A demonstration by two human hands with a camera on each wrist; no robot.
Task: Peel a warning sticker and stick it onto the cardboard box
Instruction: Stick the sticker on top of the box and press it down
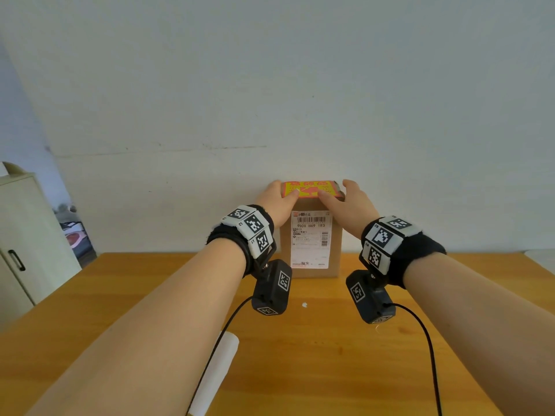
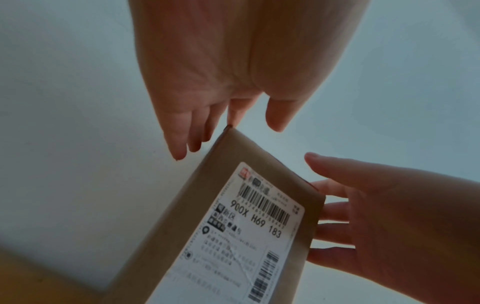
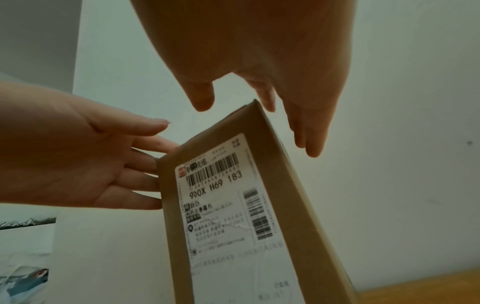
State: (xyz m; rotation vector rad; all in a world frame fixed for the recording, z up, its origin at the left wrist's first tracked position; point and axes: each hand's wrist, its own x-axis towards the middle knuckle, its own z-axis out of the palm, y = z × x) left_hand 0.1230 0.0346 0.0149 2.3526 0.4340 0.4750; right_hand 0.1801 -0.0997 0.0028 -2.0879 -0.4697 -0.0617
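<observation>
A tall cardboard box (image 1: 310, 235) stands upright on the wooden table (image 1: 360, 340), close to the wall, with a white shipping label (image 1: 310, 238) on its near face. A yellow and red warning sticker (image 1: 310, 188) lies flat on the box's top. My left hand (image 1: 280, 196) flanks the top left edge and my right hand (image 1: 344, 196) the top right edge. Both thumbs press on the sticker. The left wrist view shows the left hand's fingers (image 2: 182, 142) straight beside the box (image 2: 197, 236). The right hand's fingers (image 3: 311, 135) are likewise straight by the box (image 3: 293, 185).
A white rolled sheet (image 1: 217, 373) lies on the table near me, partly under my left forearm. A small white scrap (image 1: 304, 305) sits in front of the box. A pale cabinet (image 1: 21, 235) stands at the left, and the wall (image 1: 270, 85) is right behind the box.
</observation>
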